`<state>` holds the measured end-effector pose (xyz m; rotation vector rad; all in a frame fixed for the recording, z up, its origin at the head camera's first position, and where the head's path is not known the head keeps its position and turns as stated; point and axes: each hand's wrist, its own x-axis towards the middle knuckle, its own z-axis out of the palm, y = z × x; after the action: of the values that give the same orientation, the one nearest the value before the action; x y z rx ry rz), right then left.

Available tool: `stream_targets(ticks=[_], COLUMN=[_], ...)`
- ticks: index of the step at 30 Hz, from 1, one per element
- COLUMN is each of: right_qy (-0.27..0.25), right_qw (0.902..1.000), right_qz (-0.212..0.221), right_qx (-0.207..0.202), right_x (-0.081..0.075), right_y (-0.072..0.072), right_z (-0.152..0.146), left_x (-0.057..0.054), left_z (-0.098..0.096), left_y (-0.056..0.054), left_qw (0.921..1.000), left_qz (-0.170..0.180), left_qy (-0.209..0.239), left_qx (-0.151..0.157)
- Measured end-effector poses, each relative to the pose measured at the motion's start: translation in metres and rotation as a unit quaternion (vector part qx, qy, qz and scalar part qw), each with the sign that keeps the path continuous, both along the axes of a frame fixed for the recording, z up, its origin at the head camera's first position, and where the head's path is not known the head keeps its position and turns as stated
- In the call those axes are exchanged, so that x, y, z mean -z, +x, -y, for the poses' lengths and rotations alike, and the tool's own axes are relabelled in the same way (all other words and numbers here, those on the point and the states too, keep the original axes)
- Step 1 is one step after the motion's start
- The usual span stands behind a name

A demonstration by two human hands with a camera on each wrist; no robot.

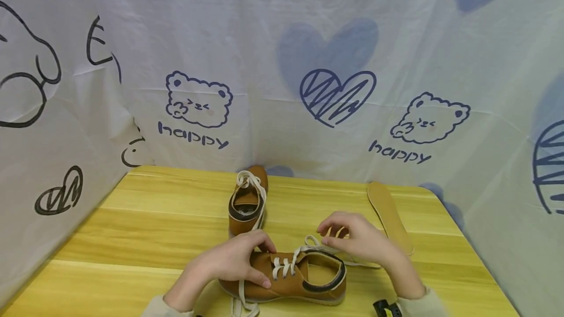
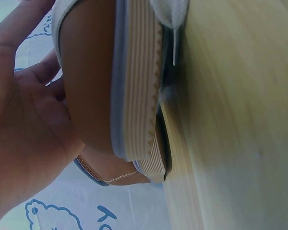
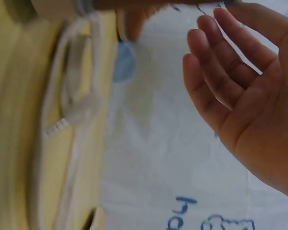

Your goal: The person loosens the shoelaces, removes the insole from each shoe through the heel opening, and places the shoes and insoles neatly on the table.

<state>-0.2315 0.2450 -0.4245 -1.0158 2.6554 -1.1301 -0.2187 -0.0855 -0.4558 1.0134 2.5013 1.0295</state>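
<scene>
A brown leather shoe point(image 1: 288, 288) lies sole down near the table's front edge, toe to the left. Across its toe my left hand point(image 1: 235, 261) grips it, thumb on the near side and fingers over the far side. The left wrist view shows the brown upper point(image 2: 89, 86) and ridged pale sole point(image 2: 140, 86) up close. A cream lace point(image 1: 285, 267) crosses the shoe's tongue, its loose part looping behind the opening. Just above that loop hovers my right hand point(image 1: 359, 240), fingers loosely bent, with nothing between them in the right wrist view.
Behind stands a second brown shoe point(image 1: 241, 227) with its lace hanging over the side. A tan insole point(image 1: 389, 216) lies at the right of the wooden table point(image 1: 145, 224). A white printed curtain point(image 1: 264, 111) hangs behind the table and along its sides.
</scene>
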Motion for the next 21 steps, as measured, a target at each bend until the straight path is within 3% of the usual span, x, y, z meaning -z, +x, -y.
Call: stream_targets(ticks=[5, 9, 16, 21], right_qy=[0.029, 0.043, 0.036, 0.032], right_qw=[0.9984, 0.9977, 0.9984, 0.9994], right_qz=[0.025, 0.013, -0.004, 0.002], right_qx=[-0.042, -0.05, -0.043, -0.012], right_x=[0.012, 0.016, 0.018, 0.02], right_y=[0.0, 0.001, 0.005, 0.013], right_z=[0.016, 0.022, 0.021, 0.013], left_x=[0.0, 0.001, 0.003, 0.002], left_z=[0.0, 0.0, 0.0, 0.0], left_y=[-0.001, 0.0, 0.0, 0.001], left_qw=[1.0, 1.0, 0.9999, 0.9998], left_qz=[-0.004, -0.004, 0.0, -0.008], left_qy=[-0.001, -0.004, -0.009, -0.012], left_qx=[0.001, 0.0, -0.004, -0.01])
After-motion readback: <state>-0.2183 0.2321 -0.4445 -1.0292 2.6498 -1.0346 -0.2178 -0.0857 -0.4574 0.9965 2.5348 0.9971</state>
